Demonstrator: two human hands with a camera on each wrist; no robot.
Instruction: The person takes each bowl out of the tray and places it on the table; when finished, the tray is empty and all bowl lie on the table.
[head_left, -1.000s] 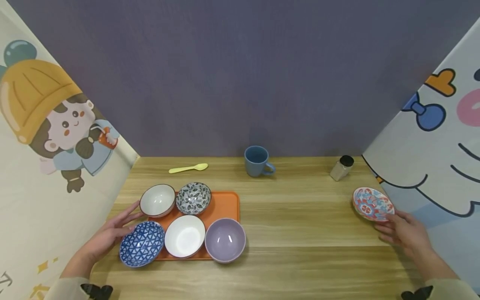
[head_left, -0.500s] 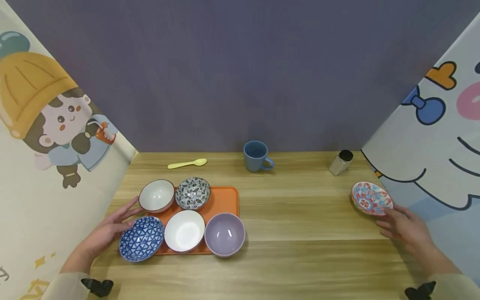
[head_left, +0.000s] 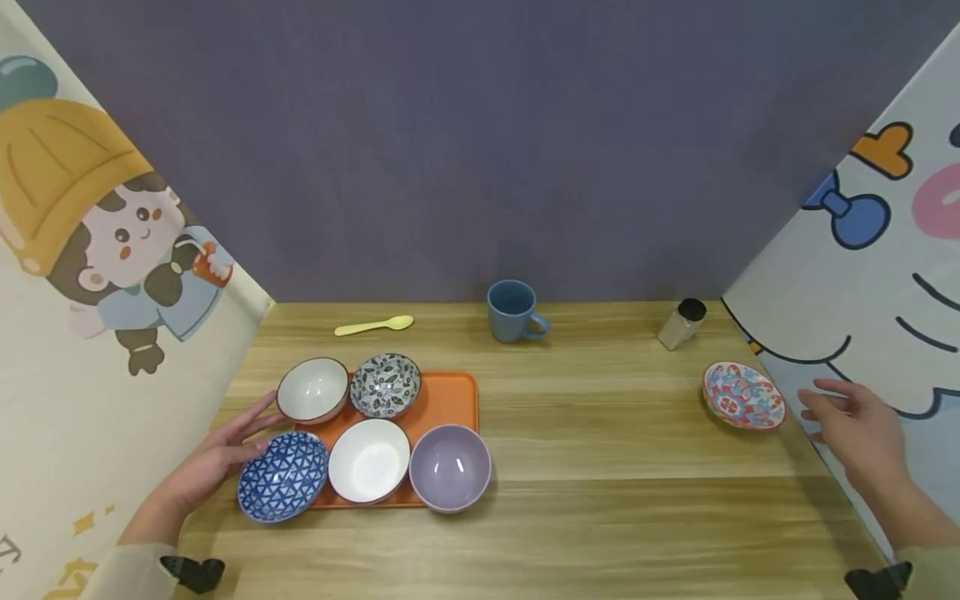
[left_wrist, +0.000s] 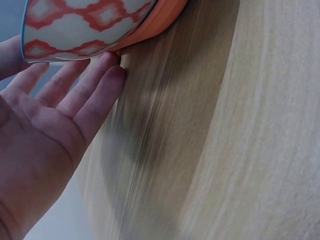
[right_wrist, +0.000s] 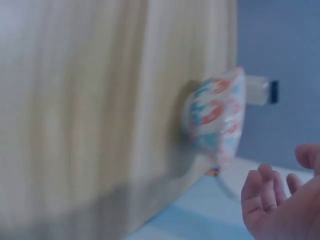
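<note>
My left hand (head_left: 225, 454) lies at the tray's left end, its thumb at the rim of a blue triangle-patterned bowl (head_left: 283, 477) and its fingers stretched toward a white dark-rimmed bowl (head_left: 312, 390). In the left wrist view, straight fingers (left_wrist: 95, 102) reach under a bowl with a red-and-white outside (left_wrist: 85, 25); their tips are near the orange tray. To the right, a small red-and-blue floral bowl (head_left: 742, 396) stands upright on the table. My right hand (head_left: 858, 429) is apart from it on its right side, fingers loose and holding nothing.
The orange tray (head_left: 453, 408) also bears a black-and-white leaf-patterned bowl (head_left: 386, 386), a plain white bowl (head_left: 369, 462) and a purple bowl (head_left: 450, 468). A yellow spoon (head_left: 373, 326), a blue mug (head_left: 512, 312) and a black-capped jar (head_left: 682, 325) stand along the back. Walls enclose three sides.
My right hand has let go of the red-and-blue floral bowl and moved away to the right. The bowl stays where it was. My left hand has hardly moved.
</note>
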